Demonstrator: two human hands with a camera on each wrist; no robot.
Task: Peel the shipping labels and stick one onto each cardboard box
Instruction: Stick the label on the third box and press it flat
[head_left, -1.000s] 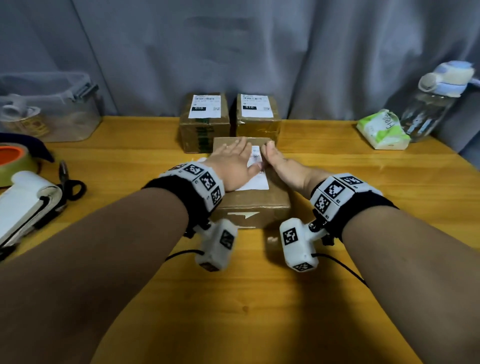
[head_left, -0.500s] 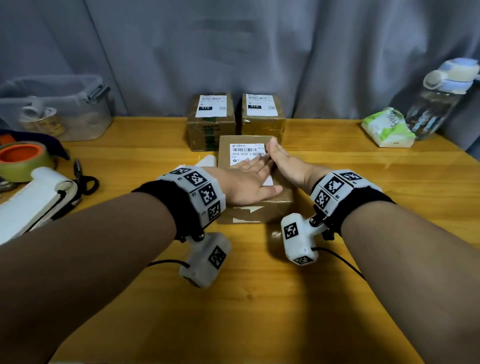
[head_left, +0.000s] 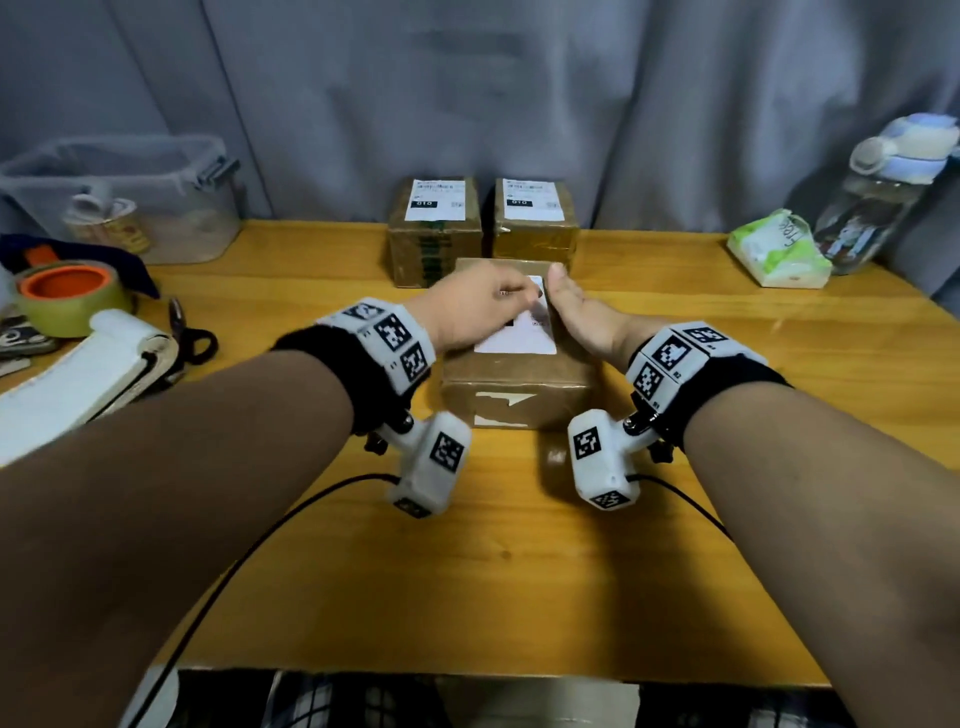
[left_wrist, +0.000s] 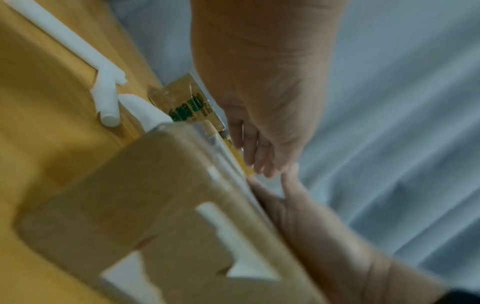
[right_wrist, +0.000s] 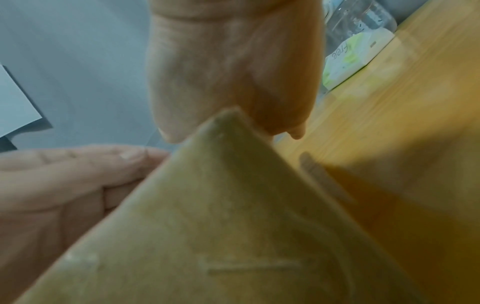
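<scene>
A cardboard box (head_left: 514, 387) stands mid-table with a white shipping label (head_left: 519, 340) on its top. My left hand (head_left: 483, 306) lies flat on the label's far part, its straight fingers pressing it down. My right hand (head_left: 576, 314) rests, fingers straight, along the right edge of the box top beside the label. Behind stand two more boxes (head_left: 436, 244) (head_left: 535, 234), each with a label on top. In the left wrist view the left hand (left_wrist: 259, 102) reaches onto the box (left_wrist: 155, 205). The right wrist view has the right hand (right_wrist: 233, 72) at the box corner (right_wrist: 233, 216).
At the left lie a roll of label backing (head_left: 78, 374), scissors (head_left: 192, 338), a tape roll (head_left: 72, 296) and a clear plastic bin (head_left: 119, 197). A tissue pack (head_left: 774, 249) and a water bottle (head_left: 883, 192) stand at the back right. A grey curtain hangs behind the table.
My left hand slid from the label's near part back to its far part, staying flat on it. The right hand stayed at the box's right edge.
</scene>
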